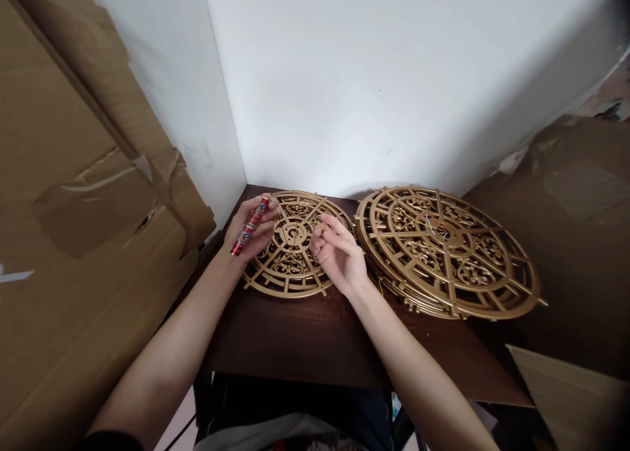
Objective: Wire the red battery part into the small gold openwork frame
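Note:
A slim red printed tube (250, 226) lies across the palm of my left hand (253, 231), whose fingers curl around it over the left side of a gold openwork disc (288, 285). Thin dark wire shows near the left fingertips. On the disc's right side, my right hand (339, 251) has its fingers bent and thumb and fingertips drawn together. Whatever they pinch is too small to make out; a fine yellowish wire shows close by. The disc lies flat, with scrollwork panels and a round centre, partly covered by both hands.
To the right stands a stack of similar gold discs (457, 254), with loose thin wires at the top one's centre. Both rest on a dark brown table (295, 339) against a white wall (384, 90). Cardboard (73, 208) rises at the left, and more cardboard (571, 241) at the right.

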`<state>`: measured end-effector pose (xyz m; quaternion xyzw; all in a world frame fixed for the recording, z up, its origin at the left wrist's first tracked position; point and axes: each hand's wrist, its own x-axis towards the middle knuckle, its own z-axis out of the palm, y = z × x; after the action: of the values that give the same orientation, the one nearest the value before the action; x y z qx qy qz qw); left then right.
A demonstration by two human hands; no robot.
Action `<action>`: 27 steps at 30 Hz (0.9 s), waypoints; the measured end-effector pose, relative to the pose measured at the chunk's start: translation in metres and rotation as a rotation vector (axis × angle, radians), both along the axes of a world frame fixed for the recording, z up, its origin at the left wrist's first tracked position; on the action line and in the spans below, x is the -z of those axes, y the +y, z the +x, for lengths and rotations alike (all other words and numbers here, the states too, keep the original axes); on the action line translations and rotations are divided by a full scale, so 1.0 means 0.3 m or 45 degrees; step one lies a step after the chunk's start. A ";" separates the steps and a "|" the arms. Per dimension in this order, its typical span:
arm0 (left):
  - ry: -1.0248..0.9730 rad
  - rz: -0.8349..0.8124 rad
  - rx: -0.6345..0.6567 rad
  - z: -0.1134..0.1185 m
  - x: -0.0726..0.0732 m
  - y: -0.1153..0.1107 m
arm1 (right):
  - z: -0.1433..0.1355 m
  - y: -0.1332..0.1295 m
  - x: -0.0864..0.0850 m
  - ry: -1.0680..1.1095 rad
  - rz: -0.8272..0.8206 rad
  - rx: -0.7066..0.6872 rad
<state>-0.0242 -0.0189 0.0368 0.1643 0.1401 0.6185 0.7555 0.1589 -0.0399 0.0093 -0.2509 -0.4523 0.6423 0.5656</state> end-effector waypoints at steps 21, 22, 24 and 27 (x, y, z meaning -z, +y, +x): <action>-0.121 0.027 -0.048 -0.016 -0.009 0.000 | 0.017 -0.014 0.000 -1.052 0.736 0.446; -0.117 0.024 -0.055 -0.016 -0.010 0.000 | 0.021 -0.007 0.012 -1.164 0.778 0.476; -0.109 0.016 -0.055 -0.017 -0.010 0.001 | 0.031 0.006 0.034 -1.317 0.750 0.503; -0.114 0.016 -0.046 -0.016 -0.011 0.001 | 0.039 0.020 0.055 -1.396 0.674 0.502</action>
<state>-0.0288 -0.0186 0.0401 0.1389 0.1052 0.6397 0.7486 0.1707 -0.0337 -0.0071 -0.4734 -0.7645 0.1712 0.4026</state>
